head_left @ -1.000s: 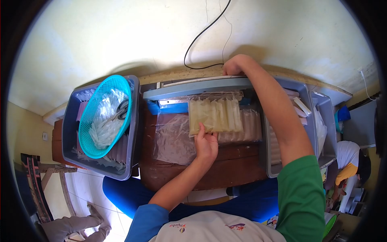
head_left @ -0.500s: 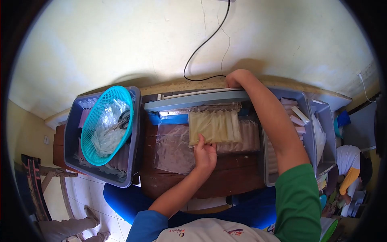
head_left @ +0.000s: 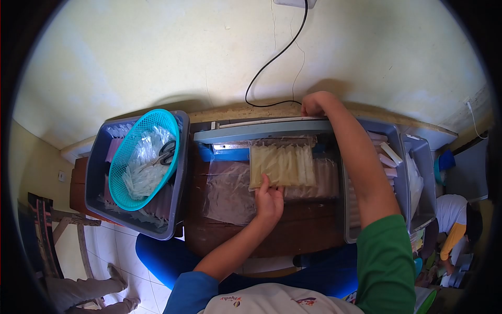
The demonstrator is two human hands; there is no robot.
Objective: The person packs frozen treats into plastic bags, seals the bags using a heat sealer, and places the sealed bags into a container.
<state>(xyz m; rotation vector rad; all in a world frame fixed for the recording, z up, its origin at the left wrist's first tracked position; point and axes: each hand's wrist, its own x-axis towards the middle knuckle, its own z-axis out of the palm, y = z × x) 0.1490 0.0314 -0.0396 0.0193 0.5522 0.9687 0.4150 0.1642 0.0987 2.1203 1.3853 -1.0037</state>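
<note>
My left hand (head_left: pixel 270 203) grips the lower edge of a clear plastic pack of pale yellow sticks (head_left: pixel 282 165), thumb on top and fingers beneath. The pack's upper edge lies at the blue and metal sealing device (head_left: pixel 230 148), below its grey bar (head_left: pixel 261 129). At the bar's far right end, my right hand (head_left: pixel 315 104) is closed and bent down; what its fingers hold is hidden. Under and beside the yellow pack lie a pack of brownish sticks (head_left: pixel 327 179) and flatter clear plastic packs (head_left: pixel 228 192) on the dark wooden table (head_left: pixel 261 238).
On the left, a grey bin (head_left: pixel 176 206) carries a turquoise basket (head_left: pixel 121 196) with plastic wrappers and scissors (head_left: pixel 166 153). Grey bins (head_left: pixel 349 230) with wrapped sticks stand on the right. A black cable (head_left: pixel 265 68) hangs on the wall. Other people are at the lower left and right.
The view has shifted slightly. Both hands keep almost the same pose, with the yellow pack still in my left hand and my right hand still at the bar's end.
</note>
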